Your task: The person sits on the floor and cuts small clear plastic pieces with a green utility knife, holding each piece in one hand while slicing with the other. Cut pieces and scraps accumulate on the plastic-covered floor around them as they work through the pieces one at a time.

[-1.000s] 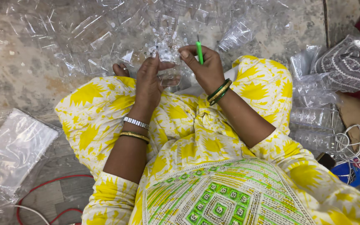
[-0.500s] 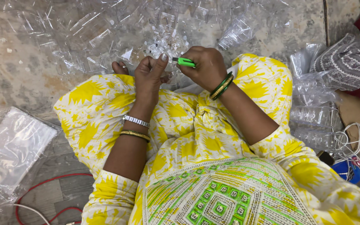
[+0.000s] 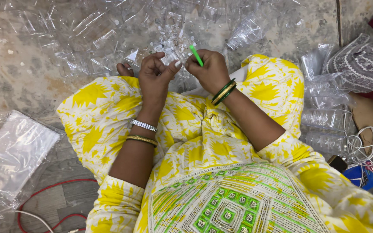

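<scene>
A person sits on the stone floor (image 3: 18, 73) in yellow clothes (image 3: 195, 129) with big flower shapes on them. Clear plastic sheets (image 3: 87, 34) lie all over the floor in front of the knees, shiny and crinkled. A flat pile of clear bags (image 3: 14, 151) lies by the person's left side. A red cord (image 3: 48, 190) runs along the floor below that pile. On the other side, clear plastic cups (image 3: 324, 116) lie stacked on their sides, and a bunch of white wires (image 3: 368, 142) sits next to them. Another person's patterned sleeve (image 3: 363, 64) shows at the far right edge.

The 2 hands are close together, just past the knees. The left hand (image 3: 156, 75) is curled, and its thumb and fingers pinch a small clear plastic piece (image 3: 175, 54). It is hard to see the shape of that piece because it is see-through. The right hand (image 3: 212, 69) is closed in a loose fist around a thin green stick (image 3: 196, 55). The top of the stick pokes up and out above the fingers, tilted to the left. The stick's tip is right beside the clear piece, between the 2 hands. Green and gold bangles (image 3: 224, 91) sit on the right wrist. A silver bracelet (image 3: 143, 125) and a gold one are on the left arm.
</scene>
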The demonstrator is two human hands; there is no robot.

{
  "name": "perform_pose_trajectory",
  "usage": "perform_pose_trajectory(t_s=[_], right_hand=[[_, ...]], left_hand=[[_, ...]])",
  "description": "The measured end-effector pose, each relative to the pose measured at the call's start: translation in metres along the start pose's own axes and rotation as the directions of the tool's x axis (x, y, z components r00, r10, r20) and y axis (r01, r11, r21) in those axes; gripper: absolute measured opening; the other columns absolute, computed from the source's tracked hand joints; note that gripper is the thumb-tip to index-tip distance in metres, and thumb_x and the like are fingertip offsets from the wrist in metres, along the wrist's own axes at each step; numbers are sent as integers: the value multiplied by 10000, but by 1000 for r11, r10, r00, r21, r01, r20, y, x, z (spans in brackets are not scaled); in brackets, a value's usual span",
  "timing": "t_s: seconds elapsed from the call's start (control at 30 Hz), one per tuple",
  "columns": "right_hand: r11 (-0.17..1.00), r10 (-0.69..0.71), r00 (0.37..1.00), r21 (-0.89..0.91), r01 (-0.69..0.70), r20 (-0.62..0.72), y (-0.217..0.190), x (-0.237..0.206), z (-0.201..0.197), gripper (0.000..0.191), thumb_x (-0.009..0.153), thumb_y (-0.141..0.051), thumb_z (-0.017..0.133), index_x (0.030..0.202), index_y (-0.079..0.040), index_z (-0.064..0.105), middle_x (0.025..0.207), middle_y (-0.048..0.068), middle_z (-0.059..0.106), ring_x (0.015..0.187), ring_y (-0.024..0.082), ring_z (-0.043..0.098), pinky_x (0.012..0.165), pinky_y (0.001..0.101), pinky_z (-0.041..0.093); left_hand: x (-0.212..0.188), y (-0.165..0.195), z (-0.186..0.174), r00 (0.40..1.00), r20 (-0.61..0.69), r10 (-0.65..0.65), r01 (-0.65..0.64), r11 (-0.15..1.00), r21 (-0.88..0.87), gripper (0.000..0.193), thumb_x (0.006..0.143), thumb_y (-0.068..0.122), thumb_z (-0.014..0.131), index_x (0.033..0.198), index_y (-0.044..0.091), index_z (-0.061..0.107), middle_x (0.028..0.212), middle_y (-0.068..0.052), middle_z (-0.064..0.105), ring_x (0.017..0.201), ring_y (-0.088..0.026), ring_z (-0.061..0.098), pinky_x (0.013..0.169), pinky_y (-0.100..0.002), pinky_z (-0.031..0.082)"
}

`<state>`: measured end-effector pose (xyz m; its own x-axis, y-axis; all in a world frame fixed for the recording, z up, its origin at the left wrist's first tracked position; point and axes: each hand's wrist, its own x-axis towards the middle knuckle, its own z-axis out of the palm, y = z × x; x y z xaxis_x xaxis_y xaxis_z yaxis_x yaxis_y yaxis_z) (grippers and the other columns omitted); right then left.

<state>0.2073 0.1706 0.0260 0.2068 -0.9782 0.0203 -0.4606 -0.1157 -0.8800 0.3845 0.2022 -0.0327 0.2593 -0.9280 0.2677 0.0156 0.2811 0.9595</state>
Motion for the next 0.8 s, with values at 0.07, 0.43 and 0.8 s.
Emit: perform_pose_trajectory(t_s=[0.07,0.43,0.8], right_hand=[[930,245,963,255,-266,110,1,2,-2,94,897,-118,726,846,-40,713,706,17,661,522,83,505,477,278,388],[446,487,737,592,-671,469,1,5,-22,84,875,-103,713,849,-28,685,695,36,621,420,59,407,397,249,334],[829,424,901,440,-344,-95,20,12,-32,203,954,-181,784,878,-18,689,759,70,597,502,83,429,435,285,314]], left_hand=[[0,-1,-1,997,32,-73,76,992,-99,382,901,51,901,783,49,538,1239,-133,582,1239,-175,587,980,-328,567],[-3,22,-1,990,139,3,10,996,-86,369,843,68,911,865,40,544,1489,-117,464,1312,-259,574,1079,-386,552],[2,12,-5,964,184,-193,255,866,-431,242,891,-36,799,869,56,577,1504,-163,505,1366,-308,564,1112,-413,533]])
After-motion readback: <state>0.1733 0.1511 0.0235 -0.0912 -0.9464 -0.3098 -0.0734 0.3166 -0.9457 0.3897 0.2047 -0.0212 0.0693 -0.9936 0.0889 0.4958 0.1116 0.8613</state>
